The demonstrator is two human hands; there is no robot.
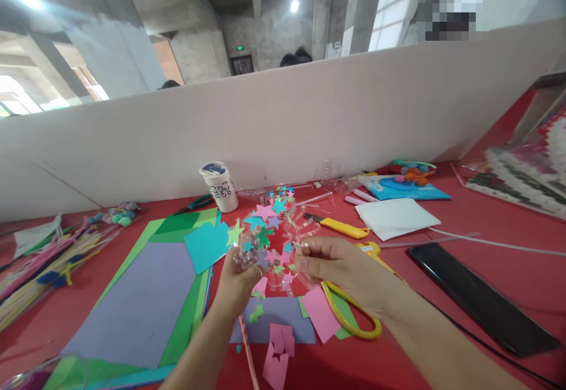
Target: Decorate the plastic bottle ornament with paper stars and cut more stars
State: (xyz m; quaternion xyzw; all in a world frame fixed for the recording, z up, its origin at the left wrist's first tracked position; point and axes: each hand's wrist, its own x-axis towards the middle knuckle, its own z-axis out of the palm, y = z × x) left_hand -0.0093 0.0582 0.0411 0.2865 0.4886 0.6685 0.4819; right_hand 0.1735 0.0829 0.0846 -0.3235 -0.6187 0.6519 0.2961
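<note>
Between my hands is a clear plastic ring-like craft piece covered with paper stars [264, 237] in pink, blue, green and purple. My left hand [239, 278] is closed around its left side. At the opposite side my right hand [329, 263] pinches the edge with thumb and fingers; a thin strand shows near both hands. Below the piece lie a purple paper sheet [241, 330], pink paper scraps [276, 366] and a pink striped stick [248, 351]. Yellow-handled scissors [375, 331] rest beneath my right forearm, partly hidden by it.
Coloured paper sheets [137, 301] lie left, beside a lidded white cup [221, 186]. A yellow utility knife [345, 226], white paper [395, 218] and a black phone-like slab [477, 295] lie right. Bundled pipe cleaners [48, 266] sit far left. A white partition [283, 124] stands behind.
</note>
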